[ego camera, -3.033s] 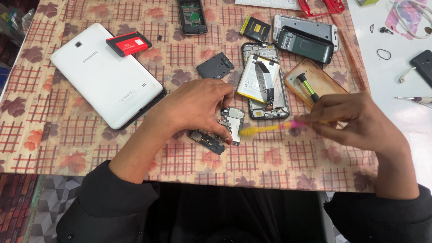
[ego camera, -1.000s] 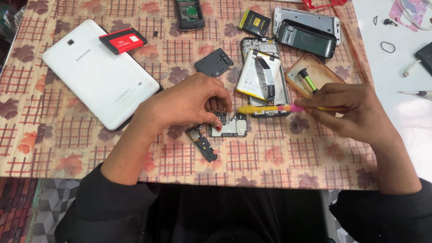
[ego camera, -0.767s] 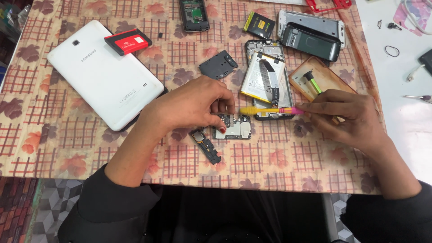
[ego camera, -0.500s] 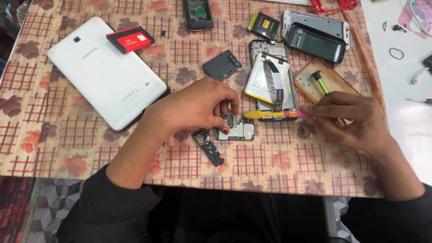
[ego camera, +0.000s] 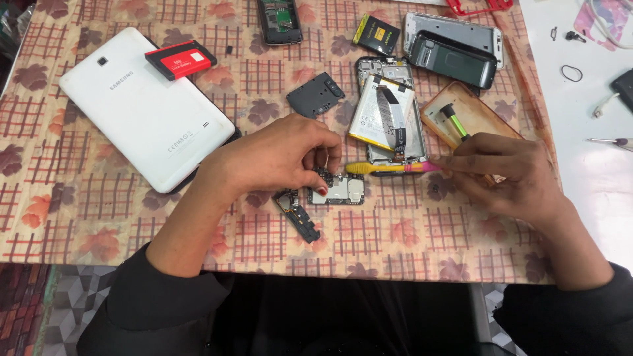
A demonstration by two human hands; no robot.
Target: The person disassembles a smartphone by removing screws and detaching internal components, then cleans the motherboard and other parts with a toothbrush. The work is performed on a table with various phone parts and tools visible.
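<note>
White tablet (ego camera: 142, 112), red battery (ego camera: 180, 59), yellow-pink tool (ego camera: 393, 168), brown leaf-checked tablecloth (ego camera: 92, 217).

Small circuit board (ego camera: 339, 191) flat on tablecloth; yellow-pink screwdriver (ego camera: 389, 168) horizontal just above it.

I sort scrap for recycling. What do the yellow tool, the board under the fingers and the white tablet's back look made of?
Yellow tool: glossy, likely plastic. Circuit board under the left hand: dark laminate with shiny metal shields. Tablet: smooth white back, probably plastic, faint sheen. The right hand holds the tool.
</note>
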